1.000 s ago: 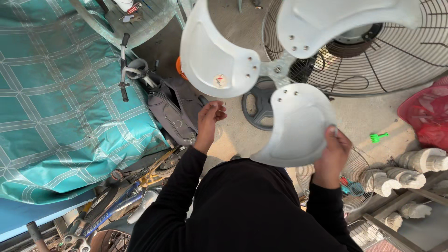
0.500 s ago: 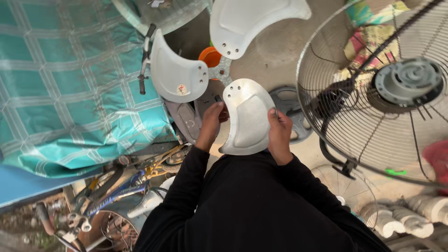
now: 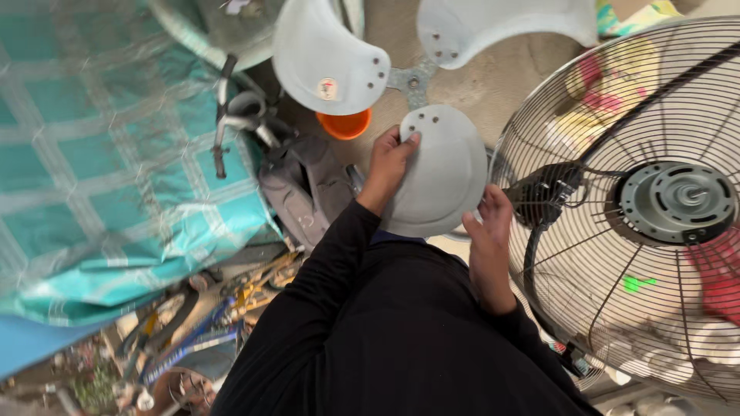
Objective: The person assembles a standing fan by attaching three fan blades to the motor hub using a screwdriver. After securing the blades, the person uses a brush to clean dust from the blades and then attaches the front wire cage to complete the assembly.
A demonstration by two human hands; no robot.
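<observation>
I hold a three-bladed grey fan propeller in front of me. My left hand [image 3: 389, 166] grips the near blade [image 3: 439, 173] at its upper left edge, thumb on its face. My right hand [image 3: 487, 239] holds the same blade at its lower right rim. The metal hub [image 3: 410, 79] joins it to the other two blades, one at upper left [image 3: 324, 58] and one at upper right [image 3: 493, 23]. To the right stands a large wire fan guard [image 3: 601, 231] with the round grey motor [image 3: 678, 202] at its centre.
A teal checked cloth [image 3: 100, 169] covers something on the left. Below it lie several hand tools [image 3: 208, 316]. An orange cup [image 3: 344, 125] and a grey bag [image 3: 304, 192] sit on the concrete floor [image 3: 478, 85] near the blades.
The view has swung left to right, so the fan guard now sits close beside my right hand. The propeller has turned and shifted right; both hands keep hold of the near blade.
</observation>
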